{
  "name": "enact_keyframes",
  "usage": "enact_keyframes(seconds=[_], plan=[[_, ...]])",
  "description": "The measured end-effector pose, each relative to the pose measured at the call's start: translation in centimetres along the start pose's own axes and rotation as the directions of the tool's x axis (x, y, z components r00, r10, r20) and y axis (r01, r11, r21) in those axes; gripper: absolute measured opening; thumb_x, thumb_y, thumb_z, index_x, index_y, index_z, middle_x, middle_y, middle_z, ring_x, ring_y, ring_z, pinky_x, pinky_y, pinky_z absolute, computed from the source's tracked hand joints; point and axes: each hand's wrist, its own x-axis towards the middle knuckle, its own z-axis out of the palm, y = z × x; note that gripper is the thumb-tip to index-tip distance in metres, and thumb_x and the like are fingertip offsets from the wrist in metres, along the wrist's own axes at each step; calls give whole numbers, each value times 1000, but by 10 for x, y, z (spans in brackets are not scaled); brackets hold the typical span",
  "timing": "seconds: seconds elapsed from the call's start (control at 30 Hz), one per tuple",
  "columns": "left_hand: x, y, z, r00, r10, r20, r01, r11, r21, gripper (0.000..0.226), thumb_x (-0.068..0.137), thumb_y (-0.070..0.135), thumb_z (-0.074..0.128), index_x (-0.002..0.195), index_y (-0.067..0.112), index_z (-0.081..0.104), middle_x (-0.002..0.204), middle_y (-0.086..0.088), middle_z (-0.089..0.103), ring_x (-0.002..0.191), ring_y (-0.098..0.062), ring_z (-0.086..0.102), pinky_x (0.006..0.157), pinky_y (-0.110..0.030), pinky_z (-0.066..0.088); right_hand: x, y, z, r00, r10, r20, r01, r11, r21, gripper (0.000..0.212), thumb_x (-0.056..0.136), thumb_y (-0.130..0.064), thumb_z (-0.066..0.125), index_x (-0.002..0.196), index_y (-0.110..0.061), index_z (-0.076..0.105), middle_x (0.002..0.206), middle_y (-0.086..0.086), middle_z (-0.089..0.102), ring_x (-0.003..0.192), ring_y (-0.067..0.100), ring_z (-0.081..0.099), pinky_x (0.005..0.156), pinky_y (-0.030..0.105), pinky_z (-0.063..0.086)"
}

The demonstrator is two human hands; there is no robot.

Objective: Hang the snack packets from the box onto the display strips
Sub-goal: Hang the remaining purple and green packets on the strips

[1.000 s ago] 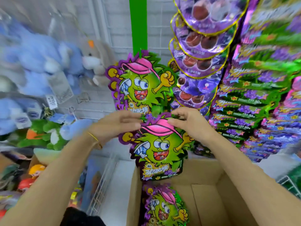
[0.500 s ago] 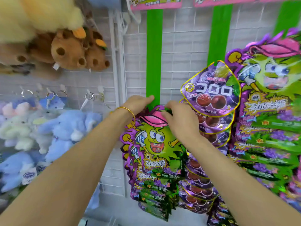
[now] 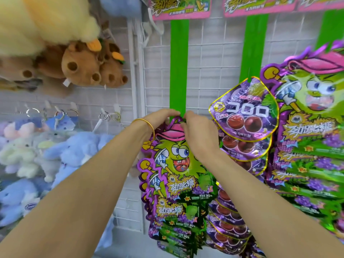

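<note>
**Step in hand:** hanging one packet on a strip hook; judged near the end of this one hanging, with the hook itself hidden behind the fingers.

**Entries, left to right, placed against the display strip [image 3: 179, 62]:**

1. Brown plush toys [image 3: 81, 66]: far left of the strip, high up.
2. Blue plush toys [image 3: 74, 151]: far left of the strip, lower down, on key rings.
3. Left hand [image 3: 160, 118]: at the strip's lower left edge, a gold bangle [image 3: 147, 125] on the wrist. Grip narrow, fingers curled over the packet's top left corner.
4. Snack packet [image 3: 176, 164]: directly below the bare part of the strip, its top touching it, hanging in front of a column of like packets. Die-cut outline, purple jagged border, green cartoon face with pink cap, yellow lettering. Glossy film, flat, upright, slightly tilted.
5. Right hand [image 3: 197, 135]: just right of the strip's lower end. Grip narrow, fingertips pinching the packet's top at the cap.
6. Wire grid [image 3: 214, 62]: white, behind the strip.
7. Purple packets [image 3: 245, 112]: right of the strip, on a second strip [image 3: 255, 45], rounded and overlapping.
8. Large green packets [image 3: 312, 108]: far right of the strip, close to the camera.

**Next move, as judged:** seat the packet's hang hole fully on the hook, check that it holds, then let both grips go. The thin film may tear at the hole if pulled sideways.
</note>
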Motion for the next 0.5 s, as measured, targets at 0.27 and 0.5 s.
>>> enact_keyframes(seconds=[0.27,0.5], plan=[[-3,-3,0,1000,-9,-27,8,1000,-10,38,83,50,54,95,15,58,71,-1,46,67,-16,38,60,-30,28,-6,2,7,994,78,75,-86,990,112,16,93,-17,49,105,-8,55,101,19,66,96,39,60,67,37,42],[-17,-29,4,972,201,-123,-194,979,67,5,82,15,64,83,16,58,74,0,55,70,-13,49,60,-16,41,-24,6,16,984,74,163,-108,972,210,27,91,-29,55,103,-8,43,97,20,65,93,39,59,69,43,44]])
